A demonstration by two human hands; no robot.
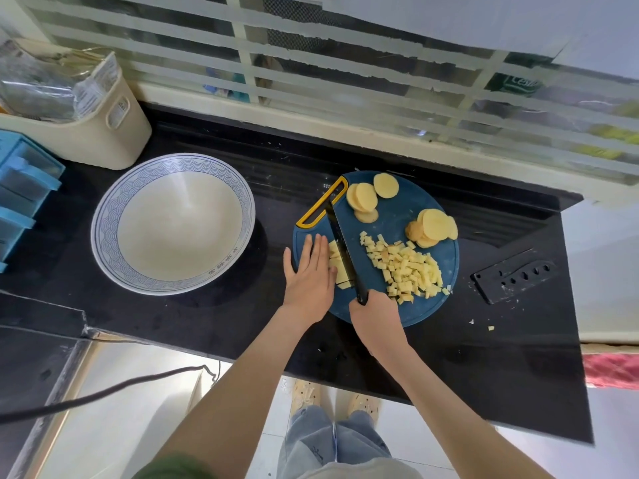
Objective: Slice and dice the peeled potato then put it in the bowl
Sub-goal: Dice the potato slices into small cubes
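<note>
On the board [397, 216], right grip [375, 316] clasps knife [340, 243] over pale strips [340, 271]; left grip [307, 274] flat.

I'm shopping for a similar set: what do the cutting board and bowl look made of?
Cutting board: likely plastic, matte dark blue, with a moulded yellow handle loop. Bowl: probably glazed ceramic, glossy white with a light streak and blue wave band; melamine is possible.
</note>
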